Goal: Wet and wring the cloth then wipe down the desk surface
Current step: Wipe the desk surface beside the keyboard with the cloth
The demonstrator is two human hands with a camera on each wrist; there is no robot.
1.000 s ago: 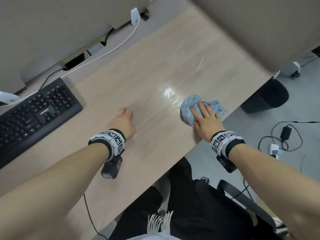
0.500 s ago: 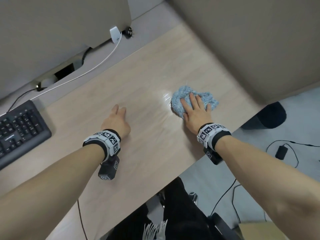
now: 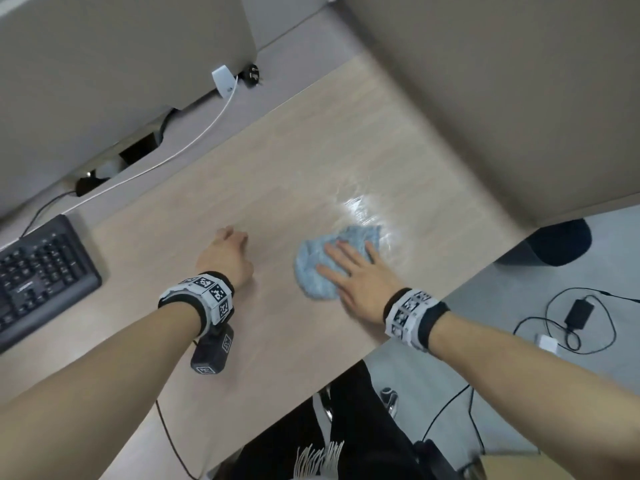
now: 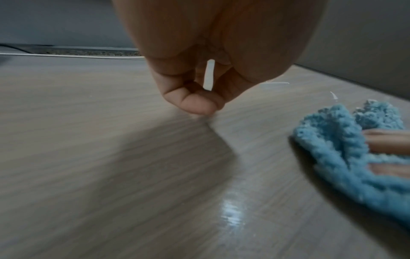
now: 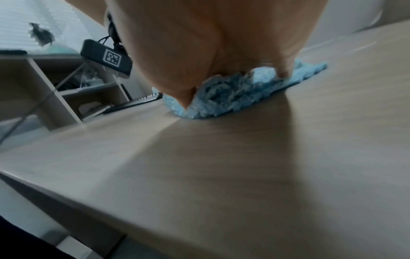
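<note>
Since half a second ago, the right hand [image 3: 360, 282] has slid the blue cloth [image 3: 323, 268] leftward, toward the left hand [image 3: 227, 258]. It presses the cloth flat on the table [image 3: 277, 174] with fingers spread; the left rests loosely curled, holding nothing. Beyond gleams a wet streak [image 3: 356, 206]. Further left, damp strokes risk reaching the keyboard [image 3: 38, 275].

At the left edge I see a black keyboard [image 3: 38, 271]. A white cable [image 3: 194, 140] runs behind it from a white plug [image 3: 223, 79] by the grey partition [image 3: 104, 64]. On the floor to the right lie a black adapter [image 3: 580, 311] and a dark bin [image 3: 554, 242].
</note>
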